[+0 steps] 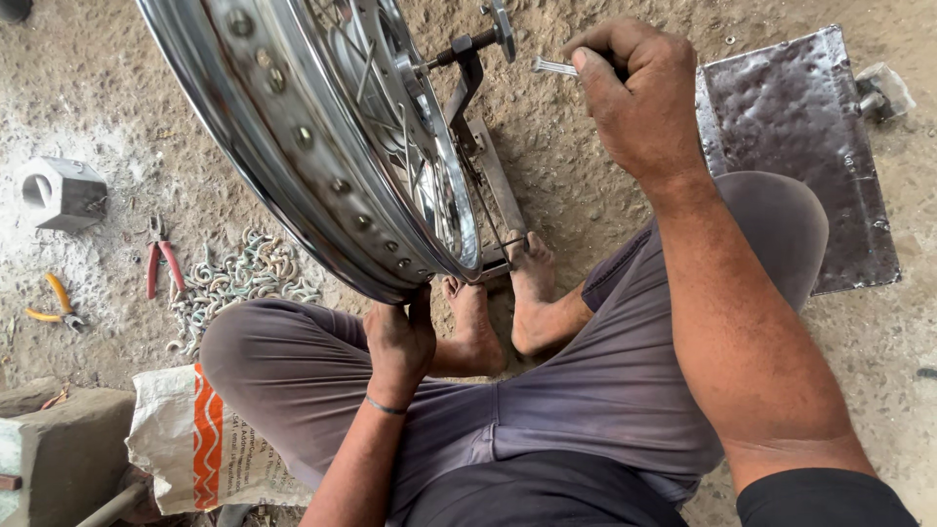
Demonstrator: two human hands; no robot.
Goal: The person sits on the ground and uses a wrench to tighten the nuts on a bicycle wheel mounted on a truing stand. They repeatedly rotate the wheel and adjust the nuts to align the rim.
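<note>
A chrome spoked wheel rim (293, 137) stands upright on a small metal truing stand (488, 176) set on the dirt floor. My left hand (398, 337) grips the rim's lower edge, just above my bare feet (503, 303), which rest against the stand's base. Raised to the right of the axle, my right hand (634, 93) is closed on a small silvery metal tool (553, 66) whose tip points left toward the hub. My grey-trousered legs are folded beneath me.
A dented metal sheet (800, 146) lies at the right. On the left are a grey metal block (63, 190), red-handled pliers (161, 263), yellow-handled pliers (54, 303), a pile of metal links (244, 278) and a white-and-orange sack (210, 449).
</note>
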